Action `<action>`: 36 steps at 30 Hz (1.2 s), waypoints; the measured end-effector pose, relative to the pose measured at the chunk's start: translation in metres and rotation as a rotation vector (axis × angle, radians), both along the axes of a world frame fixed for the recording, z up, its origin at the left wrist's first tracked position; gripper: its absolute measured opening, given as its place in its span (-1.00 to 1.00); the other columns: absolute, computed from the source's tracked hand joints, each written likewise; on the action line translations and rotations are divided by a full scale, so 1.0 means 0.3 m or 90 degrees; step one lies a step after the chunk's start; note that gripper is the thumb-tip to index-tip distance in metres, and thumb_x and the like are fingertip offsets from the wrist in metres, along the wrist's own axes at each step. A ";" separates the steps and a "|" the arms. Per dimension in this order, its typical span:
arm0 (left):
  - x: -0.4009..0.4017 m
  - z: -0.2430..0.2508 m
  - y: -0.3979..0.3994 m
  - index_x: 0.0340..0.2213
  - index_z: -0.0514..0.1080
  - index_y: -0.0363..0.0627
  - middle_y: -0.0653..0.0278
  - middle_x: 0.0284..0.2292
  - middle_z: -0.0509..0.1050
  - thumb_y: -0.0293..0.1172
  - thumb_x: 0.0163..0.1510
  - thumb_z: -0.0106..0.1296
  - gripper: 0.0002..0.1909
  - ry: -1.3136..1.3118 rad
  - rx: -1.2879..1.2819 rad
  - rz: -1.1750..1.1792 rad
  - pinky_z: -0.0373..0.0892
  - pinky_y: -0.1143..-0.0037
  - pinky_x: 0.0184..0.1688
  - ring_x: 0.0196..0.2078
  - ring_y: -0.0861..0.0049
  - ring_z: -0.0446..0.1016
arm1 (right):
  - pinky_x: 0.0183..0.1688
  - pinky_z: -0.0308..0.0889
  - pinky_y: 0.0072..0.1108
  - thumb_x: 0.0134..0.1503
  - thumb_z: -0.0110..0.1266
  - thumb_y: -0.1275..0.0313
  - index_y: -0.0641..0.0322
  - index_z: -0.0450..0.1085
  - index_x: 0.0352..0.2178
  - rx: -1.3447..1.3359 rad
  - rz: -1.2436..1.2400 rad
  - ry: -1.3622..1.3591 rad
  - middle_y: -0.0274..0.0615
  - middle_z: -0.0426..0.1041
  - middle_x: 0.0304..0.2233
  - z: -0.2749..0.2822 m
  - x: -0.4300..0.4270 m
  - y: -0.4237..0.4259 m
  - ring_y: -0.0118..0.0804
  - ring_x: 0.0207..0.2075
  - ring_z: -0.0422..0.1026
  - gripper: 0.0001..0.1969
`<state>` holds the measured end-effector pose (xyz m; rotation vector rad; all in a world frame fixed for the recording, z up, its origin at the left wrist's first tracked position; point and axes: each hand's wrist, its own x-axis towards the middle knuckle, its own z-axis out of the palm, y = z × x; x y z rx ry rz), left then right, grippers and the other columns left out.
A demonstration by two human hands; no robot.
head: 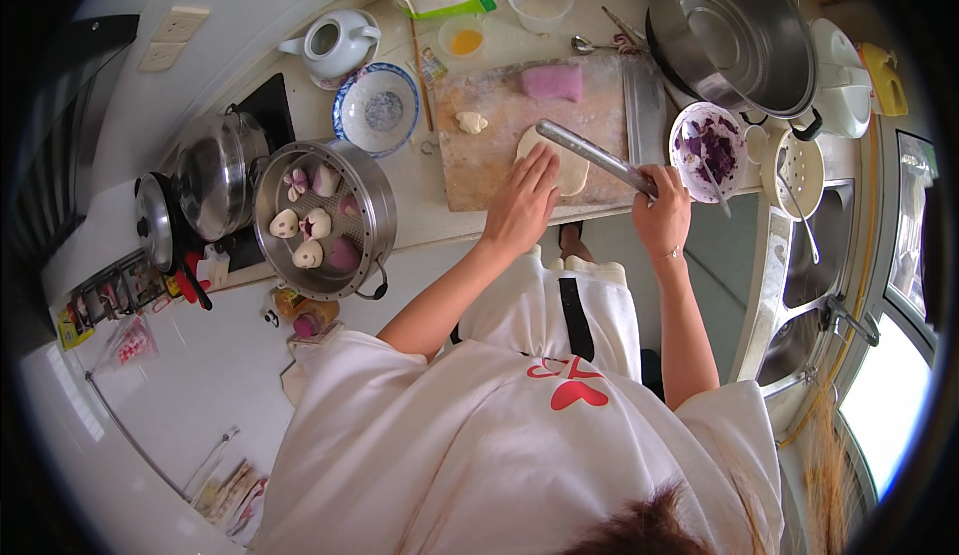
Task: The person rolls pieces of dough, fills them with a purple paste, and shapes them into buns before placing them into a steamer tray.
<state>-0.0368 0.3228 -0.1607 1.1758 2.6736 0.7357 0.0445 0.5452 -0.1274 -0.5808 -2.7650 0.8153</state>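
Observation:
My left hand [526, 194] lies flat on a rolled-out sheet of pale dough [574, 173], its fingers stretched out and gripping nothing. One end of a metal rolling pin [592, 150] is in my right hand [662, 199], and the pin slants across the dough's right side; whether it touches cannot be told. Under the dough is a floured wooden board [479, 173]. A small lump of pale dough [471, 122] sits at the board's left, and a block of purple dough [552, 83] at its far edge.
A metal steamer tray [389, 210] with several shaped buns stands left, near a blue-and-white bowl [378, 109]. At right are a bowl of purple filling [708, 152], a large steel pot [738, 30] and a sink [813, 270]. A cup of yellow liquid [461, 39] stands behind the board.

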 end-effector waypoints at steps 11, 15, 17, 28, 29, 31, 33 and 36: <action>0.003 -0.177 0.049 0.25 0.07 -0.16 0.09 0.28 0.07 -0.02 0.16 -0.03 -0.26 0.108 -0.105 -0.023 0.02 0.18 0.31 0.35 0.18 0.00 | -0.10 0.27 -0.30 -0.11 -0.04 0.58 0.18 0.48 -0.30 -0.024 -0.109 -0.059 -0.12 0.44 -0.36 -0.054 -0.005 -0.025 -0.01 -0.25 0.42 -0.71; -0.009 -0.166 0.028 -0.16 0.45 -0.23 0.14 0.03 0.39 -0.27 0.09 0.10 -0.66 0.237 0.041 -0.067 0.27 0.26 0.14 0.15 0.21 0.30 | -0.15 0.30 -0.28 -0.15 -0.02 0.61 0.21 0.49 -0.33 -0.044 -0.075 -0.054 -0.09 0.45 -0.39 -0.070 0.000 0.009 0.03 -0.30 0.42 -0.71; -0.034 -0.154 0.030 -0.25 0.41 -0.24 0.11 -0.03 0.40 -0.33 0.08 0.07 -0.75 0.178 0.110 -0.137 0.26 0.24 0.15 0.11 0.18 0.32 | -0.17 0.32 -0.28 -0.15 -0.02 0.62 0.23 0.48 -0.33 -0.053 -0.077 -0.062 -0.07 0.45 -0.39 -0.070 -0.013 0.018 0.06 -0.31 0.43 -0.72; -0.070 0.038 0.010 -0.18 0.34 -0.18 0.28 -0.17 0.46 -0.30 0.27 -0.06 -0.79 -0.471 0.263 0.308 0.33 0.49 -0.01 -0.08 0.41 0.43 | -0.10 0.35 -0.27 -0.12 0.01 0.62 0.21 0.48 -0.17 -0.147 0.073 -0.069 -0.02 0.47 -0.27 -0.091 -0.095 0.057 0.09 -0.20 0.42 -0.60; -0.089 0.062 -0.013 -0.15 0.33 -0.18 0.29 -0.16 0.46 -0.27 0.30 -0.09 -0.77 -0.512 0.388 0.386 0.34 0.50 -0.01 -0.09 0.44 0.45 | -0.06 0.33 -0.27 -0.11 0.01 0.62 0.20 0.45 -0.11 -0.095 0.124 -0.060 -0.03 0.46 -0.22 -0.110 -0.100 0.060 0.10 -0.14 0.40 -0.56; -0.125 0.132 -0.054 -0.17 0.32 -0.15 0.29 -0.20 0.46 -0.23 0.31 -0.12 -0.76 -0.651 0.551 0.375 0.36 0.45 -0.04 -0.11 0.48 0.45 | -0.01 0.31 -0.26 -0.10 0.01 0.62 0.19 0.43 -0.05 -0.041 0.180 -0.040 -0.04 0.45 -0.17 -0.099 -0.129 0.037 0.10 -0.09 0.37 -0.52; -0.155 0.225 -0.076 -0.19 0.32 -0.13 0.29 -0.23 0.46 -0.19 0.32 -0.14 -0.75 -0.788 0.716 0.346 0.38 0.39 -0.07 -0.13 0.52 0.45 | 0.10 0.24 -0.28 -0.07 0.03 0.58 0.18 0.38 0.02 -0.082 0.148 0.054 0.02 0.43 -0.11 -0.058 -0.159 -0.035 0.14 -0.01 0.33 -0.47; -0.176 0.392 -0.089 -0.11 0.31 -0.14 0.26 -0.11 0.45 -0.16 0.30 -0.11 -0.70 -0.980 0.783 0.276 0.37 0.35 0.06 -0.03 0.47 0.45 | 0.28 0.04 -0.28 0.24 -0.30 -0.04 0.40 0.24 0.15 -0.962 0.064 0.026 0.01 0.30 0.17 -0.049 -0.158 -0.145 -0.09 0.21 0.24 -0.29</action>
